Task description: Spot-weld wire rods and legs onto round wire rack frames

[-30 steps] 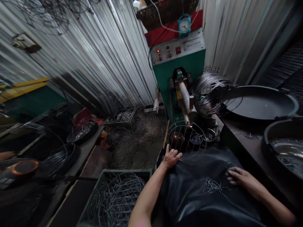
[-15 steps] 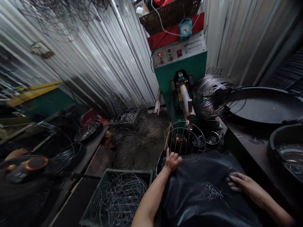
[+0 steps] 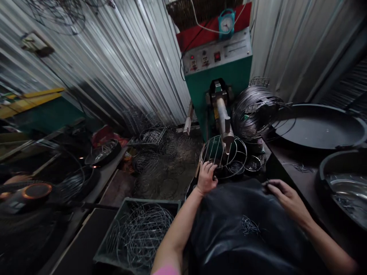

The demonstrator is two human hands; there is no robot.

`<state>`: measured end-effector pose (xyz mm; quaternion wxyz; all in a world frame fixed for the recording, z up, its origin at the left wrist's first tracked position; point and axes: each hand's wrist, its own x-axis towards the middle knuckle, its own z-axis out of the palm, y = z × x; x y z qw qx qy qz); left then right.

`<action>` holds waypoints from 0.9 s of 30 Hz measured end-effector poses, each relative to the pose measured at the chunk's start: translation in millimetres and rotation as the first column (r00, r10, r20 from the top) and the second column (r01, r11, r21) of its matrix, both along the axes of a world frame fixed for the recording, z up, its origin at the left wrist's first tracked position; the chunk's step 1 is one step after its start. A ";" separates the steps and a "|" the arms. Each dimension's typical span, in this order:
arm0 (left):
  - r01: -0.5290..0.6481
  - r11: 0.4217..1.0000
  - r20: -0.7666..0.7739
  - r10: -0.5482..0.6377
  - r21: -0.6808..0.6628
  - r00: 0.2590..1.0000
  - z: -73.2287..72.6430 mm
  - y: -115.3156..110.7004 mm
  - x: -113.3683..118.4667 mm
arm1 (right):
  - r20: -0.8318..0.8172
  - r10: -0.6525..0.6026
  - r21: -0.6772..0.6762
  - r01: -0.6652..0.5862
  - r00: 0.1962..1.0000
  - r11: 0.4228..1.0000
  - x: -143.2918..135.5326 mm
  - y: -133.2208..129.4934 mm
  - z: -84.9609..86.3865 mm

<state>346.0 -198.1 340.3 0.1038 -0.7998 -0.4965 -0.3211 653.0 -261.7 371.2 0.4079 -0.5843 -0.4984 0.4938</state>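
My left hand [image 3: 207, 178] is closed on the near rim of a round wire rack [image 3: 210, 151], its parallel wires crossing a ring. The rack sits tilted at the end of the metal arm [image 3: 225, 122] of a green machine [image 3: 192, 89]; whether they touch I cannot tell. Over the dark apron [image 3: 226, 214], my right hand [image 3: 282, 194] pinches what looks like a short piece of wire, mostly hidden by the fingertips. A small pile of short wires [image 3: 250, 225] lies on the apron in my lap.
A green crate [image 3: 99, 248] of wire racks stands at left. Coiled wire [image 3: 255, 110], a large black pan [image 3: 321, 126] and a deep round container [image 3: 323, 183] are at right. Small bowls [image 3: 253, 163] sit below the arm. Another person's hand [image 3: 18, 179] shows at far left.
My left hand and the wire rack have moved forward, up to the machine's arm. My right hand has moved up and left, its fingers now pinched.
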 end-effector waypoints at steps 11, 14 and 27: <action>0.149 0.972 0.100 -0.133 -0.179 0.986 46.8 0.4 -24.0 | 0.080 0.314 0.109 -0.322 0.946 0.941 -75.6 94.1 74.3; 0.132 0.974 0.078 -0.119 -0.183 0.990 46.7 1.1 -31.5 | -0.051 0.156 0.293 -0.135 0.986 0.947 -77.8 91.2 88.2; 0.230 0.965 0.082 -0.221 -0.130 0.972 37.1 8.4 -42.2 | 0.077 0.390 -0.018 -0.389 0.918 0.921 -88.4 109.5 50.1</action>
